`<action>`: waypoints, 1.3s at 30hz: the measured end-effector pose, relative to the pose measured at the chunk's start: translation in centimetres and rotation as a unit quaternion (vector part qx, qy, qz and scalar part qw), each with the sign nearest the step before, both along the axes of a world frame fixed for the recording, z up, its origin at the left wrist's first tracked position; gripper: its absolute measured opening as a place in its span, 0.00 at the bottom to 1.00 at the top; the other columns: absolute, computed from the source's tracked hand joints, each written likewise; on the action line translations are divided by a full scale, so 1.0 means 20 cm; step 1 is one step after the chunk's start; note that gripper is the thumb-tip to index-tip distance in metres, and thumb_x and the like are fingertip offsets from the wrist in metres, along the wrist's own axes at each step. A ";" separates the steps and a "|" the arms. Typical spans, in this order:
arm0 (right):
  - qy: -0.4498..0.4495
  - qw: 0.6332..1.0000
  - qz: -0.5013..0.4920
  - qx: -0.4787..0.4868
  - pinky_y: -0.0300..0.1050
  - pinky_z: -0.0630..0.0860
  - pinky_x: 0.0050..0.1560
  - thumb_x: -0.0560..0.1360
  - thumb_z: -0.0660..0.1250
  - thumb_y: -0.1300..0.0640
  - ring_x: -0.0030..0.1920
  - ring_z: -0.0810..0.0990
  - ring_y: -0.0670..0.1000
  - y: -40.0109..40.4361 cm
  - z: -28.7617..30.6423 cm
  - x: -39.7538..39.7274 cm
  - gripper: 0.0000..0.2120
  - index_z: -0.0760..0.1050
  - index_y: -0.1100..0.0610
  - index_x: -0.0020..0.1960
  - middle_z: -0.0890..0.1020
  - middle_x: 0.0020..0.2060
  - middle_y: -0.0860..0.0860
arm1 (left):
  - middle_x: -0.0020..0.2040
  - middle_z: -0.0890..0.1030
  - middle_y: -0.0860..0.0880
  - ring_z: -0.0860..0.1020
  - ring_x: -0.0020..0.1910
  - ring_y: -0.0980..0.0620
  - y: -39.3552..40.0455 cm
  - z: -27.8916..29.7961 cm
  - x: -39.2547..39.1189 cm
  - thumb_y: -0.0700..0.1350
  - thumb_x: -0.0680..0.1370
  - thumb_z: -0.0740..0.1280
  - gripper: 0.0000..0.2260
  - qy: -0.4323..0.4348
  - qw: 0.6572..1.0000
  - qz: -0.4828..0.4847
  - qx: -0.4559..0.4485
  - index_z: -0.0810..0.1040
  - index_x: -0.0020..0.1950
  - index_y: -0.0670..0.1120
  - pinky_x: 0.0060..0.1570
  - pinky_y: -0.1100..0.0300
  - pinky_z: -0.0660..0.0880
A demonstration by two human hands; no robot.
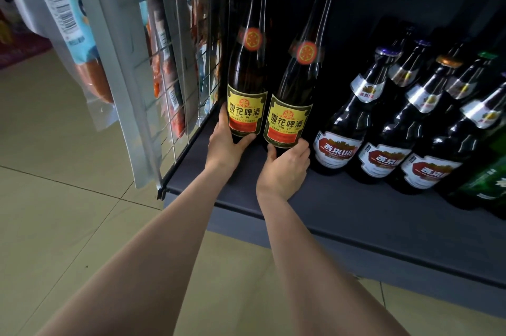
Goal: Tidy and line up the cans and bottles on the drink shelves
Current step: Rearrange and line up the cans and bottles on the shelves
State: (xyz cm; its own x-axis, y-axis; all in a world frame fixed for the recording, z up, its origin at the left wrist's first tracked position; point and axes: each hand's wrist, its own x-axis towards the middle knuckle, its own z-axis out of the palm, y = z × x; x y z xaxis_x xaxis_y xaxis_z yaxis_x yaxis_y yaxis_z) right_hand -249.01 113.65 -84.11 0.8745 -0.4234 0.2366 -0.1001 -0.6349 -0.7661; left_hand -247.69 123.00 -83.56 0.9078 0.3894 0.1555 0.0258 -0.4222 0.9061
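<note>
your left hand (226, 144) curls round base of left yellow-label bottle (246, 84), thumb across its front under label. your right hand (284, 168) grips base of right yellow-label bottle (294, 100), thumb on left, fingers wrapping right side. both bottles stand at far left end of dark shelf (342, 207), just beside each other, right one tilted rightward. wire mesh panel (169, 81) just left of them. red-and-white-label bottles (336, 144) in rows to your right, green bottle (484, 185) at edge. tiled floor (68, 199) below.
</note>
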 end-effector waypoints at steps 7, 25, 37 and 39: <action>0.019 1.000 -0.009 -0.014 0.48 0.68 0.58 0.75 0.68 0.53 0.62 0.71 0.56 0.01 0.00 0.01 0.25 0.64 0.61 0.67 0.72 0.61 0.56 | 0.68 0.71 0.47 0.69 0.67 0.50 -0.02 -0.05 0.01 0.44 0.74 0.70 0.37 -0.006 1.000 0.020 0.009 0.52 0.76 0.49 0.62 0.55 0.69; 0.056 0.997 -0.014 -0.049 0.48 0.65 0.60 0.77 0.64 0.50 0.65 0.68 0.54 0.03 0.00 0.05 0.29 0.58 0.59 0.72 0.69 0.66 0.55 | 0.67 0.72 0.48 0.71 0.65 0.50 -0.02 -0.08 0.03 0.46 0.73 0.71 0.36 -0.024 0.999 0.031 0.018 0.54 0.76 0.49 0.57 0.60 0.68; 0.059 0.998 0.017 -0.010 0.51 0.62 0.64 0.72 0.71 0.50 0.67 0.67 0.55 0.00 0.01 0.11 0.37 0.56 0.61 0.72 0.70 0.66 0.56 | 0.67 0.70 0.48 0.70 0.65 0.49 -0.04 -0.06 0.02 0.44 0.70 0.74 0.40 -0.007 0.997 0.050 0.052 0.54 0.75 0.48 0.56 0.62 0.68; 0.053 0.998 0.017 -0.007 0.51 0.63 0.63 0.72 0.71 0.50 0.67 0.68 0.56 0.00 0.00 0.11 0.36 0.57 0.61 0.72 0.71 0.66 0.56 | 0.67 0.71 0.47 0.70 0.65 0.49 -0.04 -0.05 0.01 0.44 0.70 0.74 0.39 -0.008 0.997 0.054 0.055 0.55 0.75 0.47 0.57 0.61 0.68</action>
